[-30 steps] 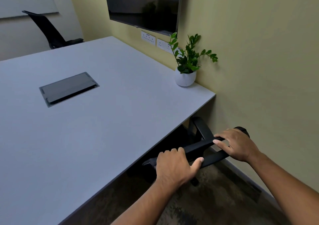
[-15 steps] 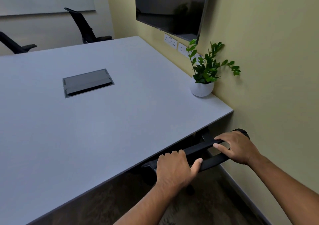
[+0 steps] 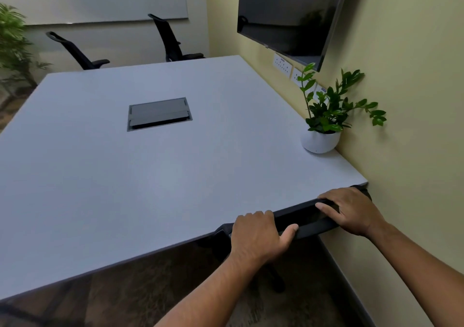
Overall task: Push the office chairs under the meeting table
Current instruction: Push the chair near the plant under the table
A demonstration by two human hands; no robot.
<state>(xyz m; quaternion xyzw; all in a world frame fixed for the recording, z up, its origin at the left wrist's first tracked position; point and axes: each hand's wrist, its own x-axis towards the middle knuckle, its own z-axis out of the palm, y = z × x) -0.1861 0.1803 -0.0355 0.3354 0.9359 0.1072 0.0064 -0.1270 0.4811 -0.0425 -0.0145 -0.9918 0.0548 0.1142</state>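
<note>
Chair top rail [image 3: 307,217] now sits right at the meeting table [image 3: 175,176] edge; a second ago there was a clear gap and more of the backrest frame showed. Left hand [image 3: 258,236] wrapped around the rail, right hand [image 3: 351,210] clamped on its far end by the wall. Seat looks fully under (near chair basically done). Two far chairs [image 3: 173,40] look not yet tucked in.

two bare forearms, no sleeves, watch or rings showing; left hand [image 3: 258,236] and right hand [image 3: 351,211] ungloved.
</note>
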